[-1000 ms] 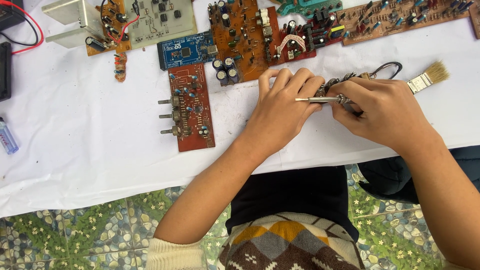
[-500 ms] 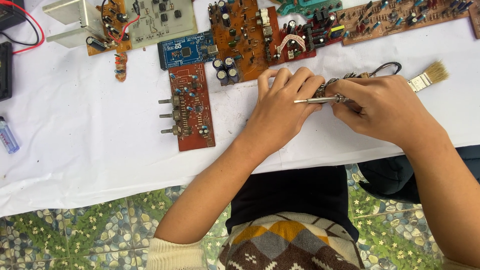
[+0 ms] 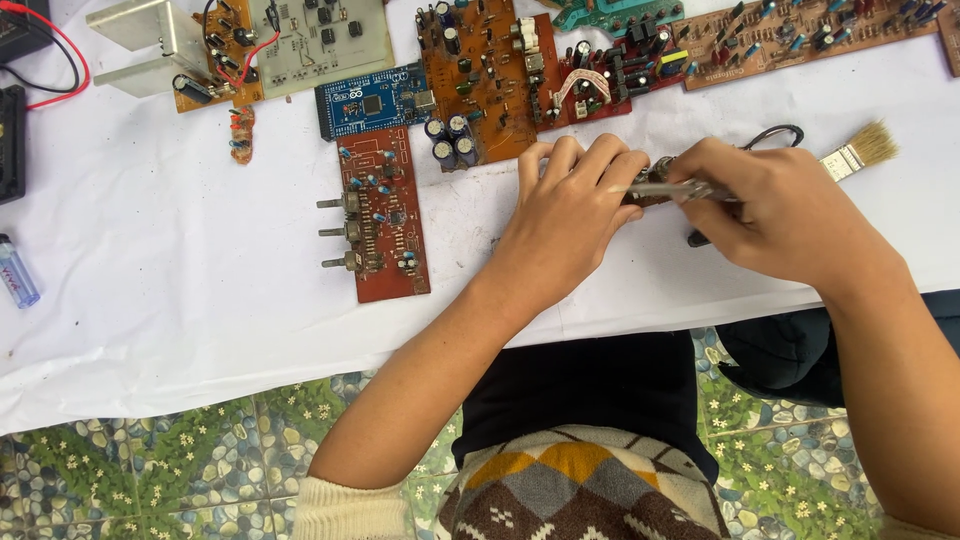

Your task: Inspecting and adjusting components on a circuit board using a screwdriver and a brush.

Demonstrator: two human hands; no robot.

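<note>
My left hand (image 3: 565, 215) rests on the white table cover (image 3: 180, 280), fingers curled over a small part that is mostly hidden beneath them. My right hand (image 3: 785, 210) grips a thin metal tool (image 3: 665, 189), its tip pointing left and touching the left fingers. A small brown piece (image 3: 655, 172) shows between the two hands. A red-brown circuit board with three knob shafts (image 3: 380, 215) lies just left of the left hand.
Several circuit boards line the far edge: an orange one (image 3: 490, 70), a blue one (image 3: 375, 100), a long brown one (image 3: 800, 40). A paint brush (image 3: 860, 152) and black scissor handles (image 3: 775, 137) lie right. A lighter (image 3: 15, 272) sits far left.
The right hand with the metal tool has edged slightly left toward the left fingers. The left hand has stayed in place.
</note>
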